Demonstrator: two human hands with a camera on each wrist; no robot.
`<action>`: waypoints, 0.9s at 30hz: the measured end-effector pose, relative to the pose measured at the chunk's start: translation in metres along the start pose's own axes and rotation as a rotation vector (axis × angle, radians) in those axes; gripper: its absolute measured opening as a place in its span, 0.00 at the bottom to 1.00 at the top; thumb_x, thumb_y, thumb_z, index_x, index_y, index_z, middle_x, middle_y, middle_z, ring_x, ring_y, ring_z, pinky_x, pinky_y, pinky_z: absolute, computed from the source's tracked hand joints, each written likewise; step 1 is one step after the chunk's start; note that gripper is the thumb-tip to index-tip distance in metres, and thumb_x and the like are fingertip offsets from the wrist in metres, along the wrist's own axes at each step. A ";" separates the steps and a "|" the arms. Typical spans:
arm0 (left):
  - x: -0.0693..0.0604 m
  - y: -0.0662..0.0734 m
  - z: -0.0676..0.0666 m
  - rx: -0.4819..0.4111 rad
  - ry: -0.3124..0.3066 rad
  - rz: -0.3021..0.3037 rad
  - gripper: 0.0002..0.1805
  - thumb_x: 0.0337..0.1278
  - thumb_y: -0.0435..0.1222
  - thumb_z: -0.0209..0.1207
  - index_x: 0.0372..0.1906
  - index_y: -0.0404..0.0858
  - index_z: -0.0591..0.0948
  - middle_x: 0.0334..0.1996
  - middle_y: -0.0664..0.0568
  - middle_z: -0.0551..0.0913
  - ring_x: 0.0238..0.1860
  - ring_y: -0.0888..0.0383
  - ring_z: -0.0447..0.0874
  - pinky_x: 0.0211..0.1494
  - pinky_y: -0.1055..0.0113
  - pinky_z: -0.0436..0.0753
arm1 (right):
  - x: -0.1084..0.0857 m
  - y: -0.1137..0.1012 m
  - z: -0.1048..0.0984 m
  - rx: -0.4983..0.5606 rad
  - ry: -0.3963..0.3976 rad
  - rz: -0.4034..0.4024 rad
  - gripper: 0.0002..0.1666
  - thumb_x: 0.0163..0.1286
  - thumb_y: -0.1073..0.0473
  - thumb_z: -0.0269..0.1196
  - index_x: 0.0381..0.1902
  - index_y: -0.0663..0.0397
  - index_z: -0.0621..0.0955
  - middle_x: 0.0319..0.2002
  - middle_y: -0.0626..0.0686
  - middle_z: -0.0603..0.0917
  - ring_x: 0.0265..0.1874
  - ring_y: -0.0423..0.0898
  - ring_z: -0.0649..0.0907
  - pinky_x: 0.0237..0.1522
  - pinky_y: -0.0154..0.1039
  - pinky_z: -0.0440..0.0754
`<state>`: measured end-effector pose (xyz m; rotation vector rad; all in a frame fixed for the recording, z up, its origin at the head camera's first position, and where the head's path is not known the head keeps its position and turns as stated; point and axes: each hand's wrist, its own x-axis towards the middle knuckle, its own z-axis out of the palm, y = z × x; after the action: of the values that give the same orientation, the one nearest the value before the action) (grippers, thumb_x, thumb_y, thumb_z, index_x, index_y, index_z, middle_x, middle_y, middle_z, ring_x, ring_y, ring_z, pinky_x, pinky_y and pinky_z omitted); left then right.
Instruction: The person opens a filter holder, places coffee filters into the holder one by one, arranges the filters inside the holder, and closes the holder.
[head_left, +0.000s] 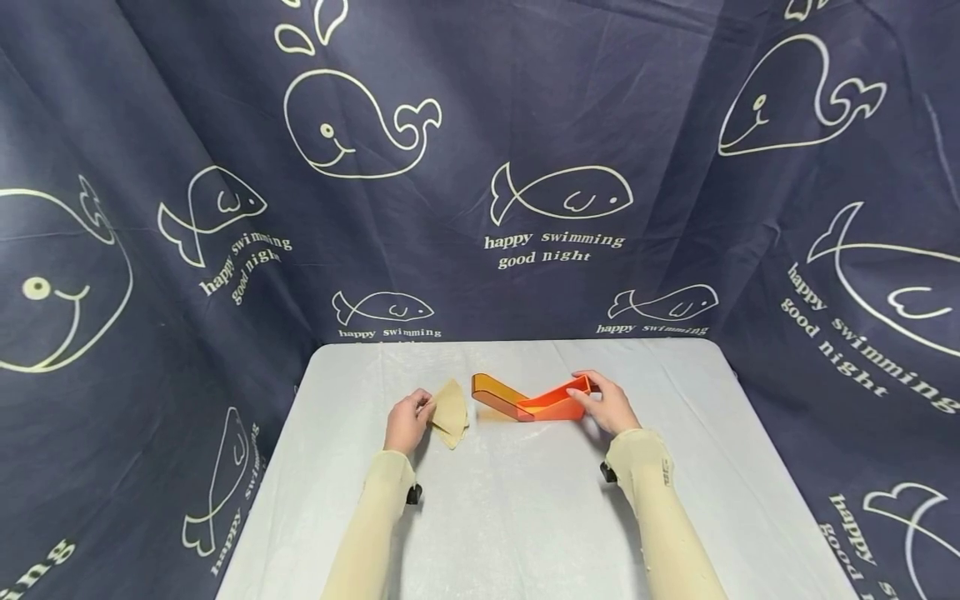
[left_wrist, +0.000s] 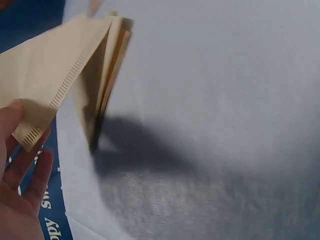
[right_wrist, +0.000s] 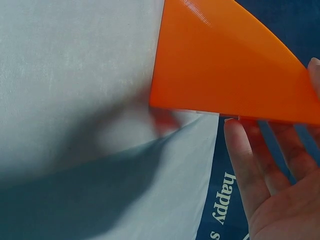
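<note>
Tan cone-shaped paper coffee filters with crimped seams are at the table's middle left. My left hand pinches a filter near its crimped corner, thumb on the near face and fingers behind. More filters stand fanned beside it in the left wrist view. To their right is an orange filter holder with its see-through amber lid swung out to the left. My right hand holds the holder's right end between thumb and fingers. In the right wrist view, the holder's orange side wall hides part of that hand.
A white cloth-covered table lies under both hands. Dark blue curtains with whale and fish prints hang behind it and on both sides. A small black device is on the right wrist, and another on the left.
</note>
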<state>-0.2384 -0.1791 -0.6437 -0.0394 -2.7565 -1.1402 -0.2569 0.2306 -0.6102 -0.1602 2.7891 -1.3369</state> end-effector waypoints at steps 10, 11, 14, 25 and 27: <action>0.006 0.011 -0.012 -0.156 0.030 0.056 0.03 0.73 0.35 0.60 0.45 0.41 0.82 0.39 0.46 0.89 0.42 0.50 0.87 0.46 0.55 0.86 | 0.000 -0.001 0.000 0.006 0.006 -0.016 0.29 0.74 0.47 0.66 0.67 0.52 0.78 0.55 0.59 0.86 0.59 0.61 0.80 0.65 0.63 0.75; 0.007 0.012 -0.014 -0.165 0.041 0.075 0.03 0.73 0.34 0.60 0.46 0.40 0.83 0.39 0.46 0.90 0.42 0.49 0.88 0.46 0.55 0.86 | 0.000 0.000 0.000 0.004 0.006 -0.018 0.29 0.74 0.47 0.66 0.67 0.52 0.78 0.55 0.58 0.86 0.59 0.61 0.81 0.65 0.62 0.75; 0.010 0.015 -0.020 -0.193 0.070 0.124 0.04 0.72 0.32 0.61 0.46 0.38 0.83 0.39 0.45 0.90 0.41 0.48 0.89 0.45 0.54 0.87 | 0.000 0.000 0.001 0.002 0.005 -0.017 0.29 0.74 0.47 0.66 0.67 0.52 0.78 0.55 0.58 0.86 0.59 0.61 0.81 0.64 0.63 0.75; 0.022 0.049 -0.044 -0.332 0.111 0.183 0.06 0.71 0.32 0.61 0.48 0.36 0.83 0.40 0.43 0.90 0.42 0.46 0.88 0.50 0.53 0.85 | 0.001 0.001 0.001 -0.003 0.011 -0.014 0.28 0.75 0.48 0.66 0.67 0.52 0.78 0.57 0.61 0.85 0.61 0.62 0.80 0.67 0.63 0.73; 0.023 0.055 -0.046 -0.340 0.105 0.201 0.06 0.72 0.33 0.61 0.48 0.36 0.83 0.39 0.44 0.90 0.42 0.46 0.88 0.50 0.54 0.85 | 0.001 0.001 0.001 -0.001 0.015 -0.021 0.28 0.75 0.48 0.66 0.67 0.53 0.78 0.57 0.61 0.85 0.61 0.62 0.80 0.67 0.64 0.73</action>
<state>-0.2500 -0.1732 -0.5701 -0.2809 -2.3758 -1.4879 -0.2580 0.2301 -0.6120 -0.1812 2.8081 -1.3463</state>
